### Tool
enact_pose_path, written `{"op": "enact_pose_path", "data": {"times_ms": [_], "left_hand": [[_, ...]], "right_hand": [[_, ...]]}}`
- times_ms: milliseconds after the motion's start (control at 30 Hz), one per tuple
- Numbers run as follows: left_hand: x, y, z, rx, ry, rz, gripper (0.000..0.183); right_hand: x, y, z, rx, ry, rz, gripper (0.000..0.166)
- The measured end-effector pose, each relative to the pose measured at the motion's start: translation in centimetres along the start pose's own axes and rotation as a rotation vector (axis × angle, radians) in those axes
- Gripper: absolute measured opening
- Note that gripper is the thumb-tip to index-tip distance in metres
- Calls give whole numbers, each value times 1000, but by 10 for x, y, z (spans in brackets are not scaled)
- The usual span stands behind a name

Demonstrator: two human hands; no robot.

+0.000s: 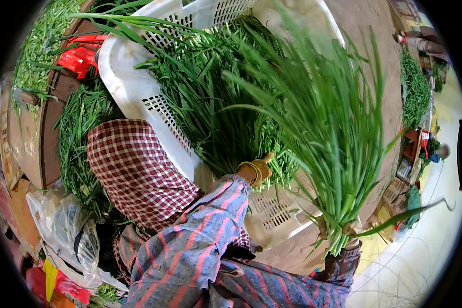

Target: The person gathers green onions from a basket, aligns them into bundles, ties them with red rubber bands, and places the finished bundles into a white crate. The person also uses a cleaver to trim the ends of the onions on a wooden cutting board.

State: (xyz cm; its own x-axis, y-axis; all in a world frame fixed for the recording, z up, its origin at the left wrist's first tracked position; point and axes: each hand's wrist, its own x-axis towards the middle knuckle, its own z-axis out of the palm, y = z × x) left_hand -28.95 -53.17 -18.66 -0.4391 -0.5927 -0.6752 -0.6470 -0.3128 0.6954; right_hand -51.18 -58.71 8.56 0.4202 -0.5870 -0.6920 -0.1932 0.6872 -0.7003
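My right hand (353,228) grips a large bunch of long green leafy stalks, like garlic chives (331,146), near their pale stem ends; the leaf tips fan upward and are blurred. My left hand (265,168), with yellowish bangles at the wrist, is over the near side of a white plastic basket (117,73), against the cut stem ends of more greens (204,77). Its fingers are partly hidden, so its hold is unclear. The basket has slotted walls and holds a thick pile of these greens, with some leaves hanging over its rim.
A red-and-white checked cloth (134,161) covers my knee beside the basket. Loose greens (81,131), a clear plastic bag (65,219) and a red plastic bag (82,54) are at left. Cardboard boxes (396,190) and another heap of greens (414,90) lie at right. Another person's legs (423,42) show top right.
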Motion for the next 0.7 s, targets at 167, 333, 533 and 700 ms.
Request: {"op": "enact_pose_path", "data": {"times_ms": [167,333,533,700], "left_hand": [[-19,3,-14,7,-22,41,58],[-67,30,-30,43,-222,169,65],[-151,71,-53,-188,-799,364,74],[-189,56,-72,-1236,-643,703,80]], "right_hand": [[5,35,9,431,108,5,52],[32,93,9,574,265,259,48],[37,60,69,421,261,124,45],[24,-15,151,93,135,-105,32]]}}
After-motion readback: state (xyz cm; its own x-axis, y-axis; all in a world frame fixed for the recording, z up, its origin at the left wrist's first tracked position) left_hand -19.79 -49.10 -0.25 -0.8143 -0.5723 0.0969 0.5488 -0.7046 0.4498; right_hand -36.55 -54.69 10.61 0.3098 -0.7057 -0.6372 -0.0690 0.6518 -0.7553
